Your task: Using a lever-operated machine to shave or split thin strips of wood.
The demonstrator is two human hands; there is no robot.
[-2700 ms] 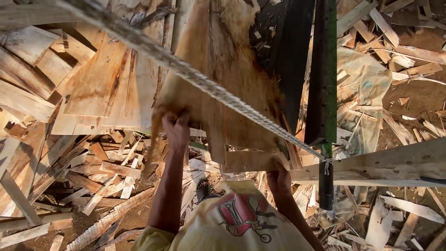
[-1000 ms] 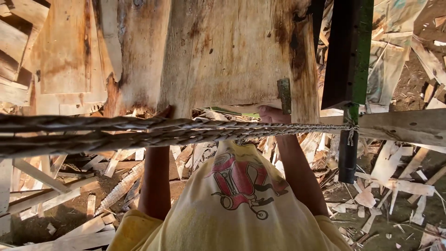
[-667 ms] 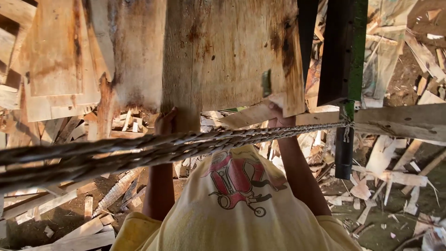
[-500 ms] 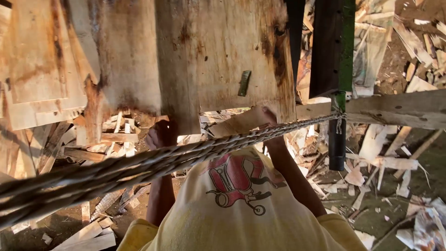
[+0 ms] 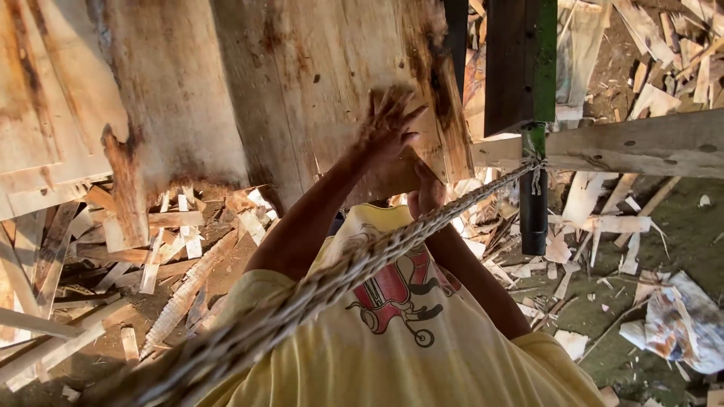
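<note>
The person's left hand (image 5: 388, 124) lies with fingers spread flat on a big thin wood sheet (image 5: 302, 98) held up in front, steadying its floppy face, while the right hand (image 5: 426, 192) pinches the lower edge beside a twisted rope (image 5: 422, 226).

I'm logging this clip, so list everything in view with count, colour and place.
wood veneer sheet: one, tan with dark stains, top centre
rope: one, grey-beige, slanting from bottom left to the post
post: one, dark with a green edge, upper right
plank: one, pale, right
wood scraps: many, pale, on the ground
yellow shirt: one, bottom centre
left hand: flat on the sheet
right hand: at the sheet's lower edge
</note>
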